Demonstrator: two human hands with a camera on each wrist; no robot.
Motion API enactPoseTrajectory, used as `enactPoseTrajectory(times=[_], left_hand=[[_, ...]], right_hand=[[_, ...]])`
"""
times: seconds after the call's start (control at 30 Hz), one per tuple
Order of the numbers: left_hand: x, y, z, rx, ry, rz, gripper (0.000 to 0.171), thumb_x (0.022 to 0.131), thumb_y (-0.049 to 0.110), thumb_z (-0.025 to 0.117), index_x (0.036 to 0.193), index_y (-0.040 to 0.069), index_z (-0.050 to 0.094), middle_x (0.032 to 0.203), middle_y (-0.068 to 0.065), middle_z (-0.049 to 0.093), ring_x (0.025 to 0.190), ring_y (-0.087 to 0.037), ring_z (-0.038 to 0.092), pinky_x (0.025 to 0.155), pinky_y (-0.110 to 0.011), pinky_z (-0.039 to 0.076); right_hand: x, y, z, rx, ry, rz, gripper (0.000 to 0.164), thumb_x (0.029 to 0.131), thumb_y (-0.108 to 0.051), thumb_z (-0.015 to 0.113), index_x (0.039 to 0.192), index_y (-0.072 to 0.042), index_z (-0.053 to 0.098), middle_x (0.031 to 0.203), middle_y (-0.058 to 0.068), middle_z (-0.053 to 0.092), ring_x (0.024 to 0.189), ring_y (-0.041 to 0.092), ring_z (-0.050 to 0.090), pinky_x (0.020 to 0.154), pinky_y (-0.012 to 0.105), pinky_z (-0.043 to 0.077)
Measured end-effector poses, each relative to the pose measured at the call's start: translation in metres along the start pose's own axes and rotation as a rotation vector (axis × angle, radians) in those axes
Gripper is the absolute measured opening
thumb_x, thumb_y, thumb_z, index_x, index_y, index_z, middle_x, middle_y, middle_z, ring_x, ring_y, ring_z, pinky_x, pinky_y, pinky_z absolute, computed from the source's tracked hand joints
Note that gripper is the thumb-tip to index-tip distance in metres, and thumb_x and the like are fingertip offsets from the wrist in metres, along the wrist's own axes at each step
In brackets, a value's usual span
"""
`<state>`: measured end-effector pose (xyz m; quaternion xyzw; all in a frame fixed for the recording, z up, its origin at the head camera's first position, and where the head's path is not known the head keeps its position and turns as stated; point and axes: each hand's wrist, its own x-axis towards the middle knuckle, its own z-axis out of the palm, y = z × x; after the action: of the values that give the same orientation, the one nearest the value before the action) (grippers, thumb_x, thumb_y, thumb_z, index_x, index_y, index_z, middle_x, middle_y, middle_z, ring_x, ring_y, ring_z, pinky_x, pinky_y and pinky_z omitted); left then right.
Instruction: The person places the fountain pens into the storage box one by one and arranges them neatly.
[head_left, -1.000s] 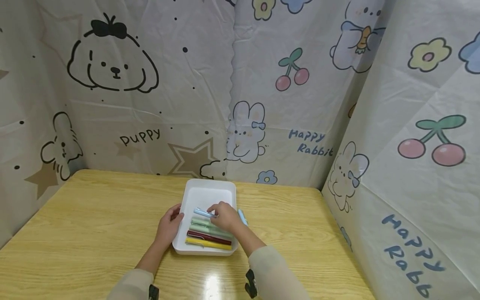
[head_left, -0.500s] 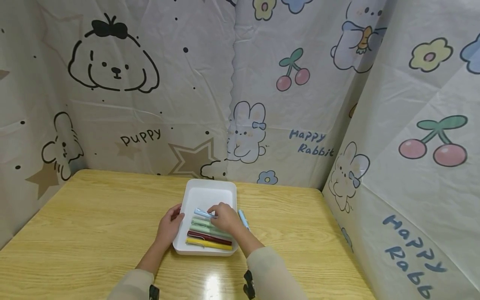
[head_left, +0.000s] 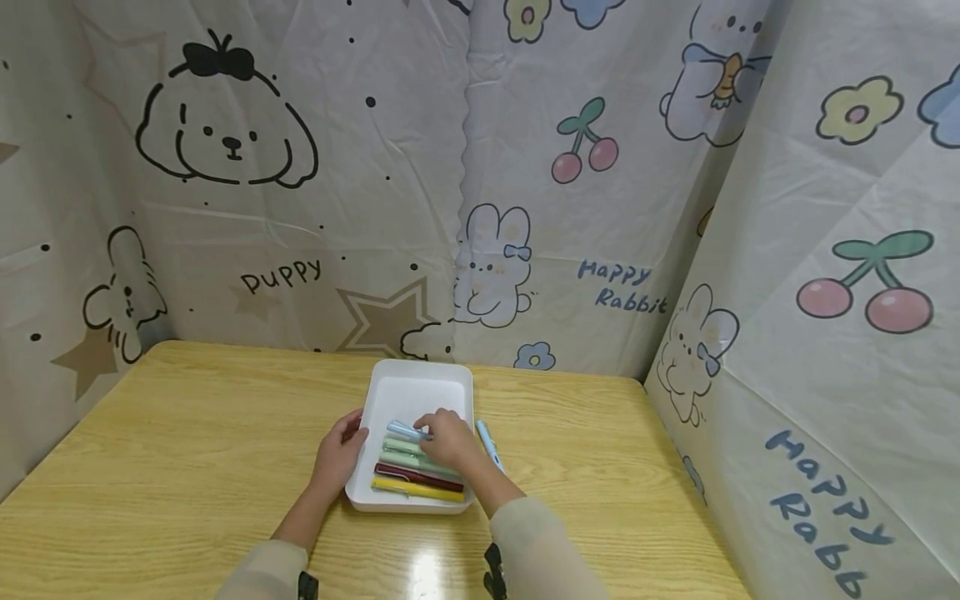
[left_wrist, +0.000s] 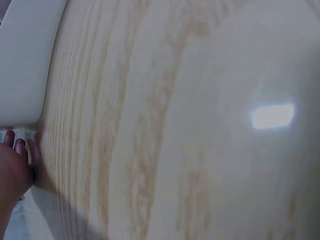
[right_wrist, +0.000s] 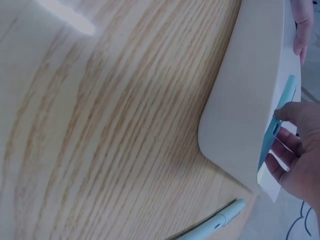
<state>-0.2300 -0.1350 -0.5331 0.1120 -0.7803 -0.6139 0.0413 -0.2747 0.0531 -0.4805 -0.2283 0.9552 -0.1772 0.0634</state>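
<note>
In the head view my right hand (head_left: 448,437) reaches into a white tray (head_left: 423,387) and pinches a light blue pen (head_left: 402,428) between thumb and fingers. The right wrist view shows that pen (right_wrist: 272,132) running lengthwise under the thumb. Below it in the tray lie two pale green pens (head_left: 401,459), a dark red pen (head_left: 416,477) and a yellow pen (head_left: 417,488), roughly parallel. My left hand (head_left: 339,454) holds the tray's left wall, its thumb at the rim. Only part of this left hand (left_wrist: 14,170) appears in the left wrist view.
Another light blue pen (head_left: 487,440) lies on the wooden table (head_left: 225,433), just right of the tray and beside my right forearm. Patterned cloth (head_left: 375,167) hangs behind the table and along its sides.
My right forearm has shifted slightly left, so more of the pen on the table shows. The pinched pen has turned or dipped slightly. My left hand and the tray stay put.
</note>
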Motion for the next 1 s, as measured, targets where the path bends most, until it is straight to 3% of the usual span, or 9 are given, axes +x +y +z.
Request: enactPoseTrajectory(times=[0.27, 0.53, 1.0], left_hand=[[0.0014, -0.0016, 0.0004, -0.002, 0.004, -0.001, 0.042, 0.099, 0.019, 0.043, 0.140, 0.008, 0.039, 0.137, -0.019, 0.044, 0.123, -0.030, 0.043, 0.103, -0.046, 0.038], [0.0028, -0.0034, 0.0010, -0.011, -0.004, -0.005, 0.043, 0.099, 0.019, 0.042, 0.140, 0.009, 0.038, 0.137, -0.018, 0.043, 0.123, -0.030, 0.042, 0.104, -0.046, 0.037], [0.0020, -0.0019, 0.0008, -0.021, 0.004, 0.007, 0.042, 0.099, 0.019, 0.044, 0.140, 0.009, 0.040, 0.136, -0.018, 0.045, 0.123, -0.029, 0.043, 0.103, -0.045, 0.038]], right_hand=[[0.0003, -0.0024, 0.0017, -0.011, 0.001, -0.008, 0.027, 0.085, -0.014, 0.061, 0.111, -0.017, 0.069, 0.086, 0.001, 0.059, 0.076, 0.011, 0.049, 0.063, 0.024, 0.041], [0.0008, -0.0007, 0.0062, 0.027, -0.024, 0.036, 0.028, 0.087, -0.014, 0.060, 0.113, -0.015, 0.068, 0.090, 0.003, 0.060, 0.080, 0.013, 0.052, 0.068, 0.027, 0.044], [-0.0014, -0.0008, 0.0085, -0.011, -0.028, 0.008, 0.025, 0.090, -0.014, 0.058, 0.112, -0.018, 0.069, 0.089, 0.001, 0.061, 0.080, 0.012, 0.054, 0.068, 0.026, 0.044]])
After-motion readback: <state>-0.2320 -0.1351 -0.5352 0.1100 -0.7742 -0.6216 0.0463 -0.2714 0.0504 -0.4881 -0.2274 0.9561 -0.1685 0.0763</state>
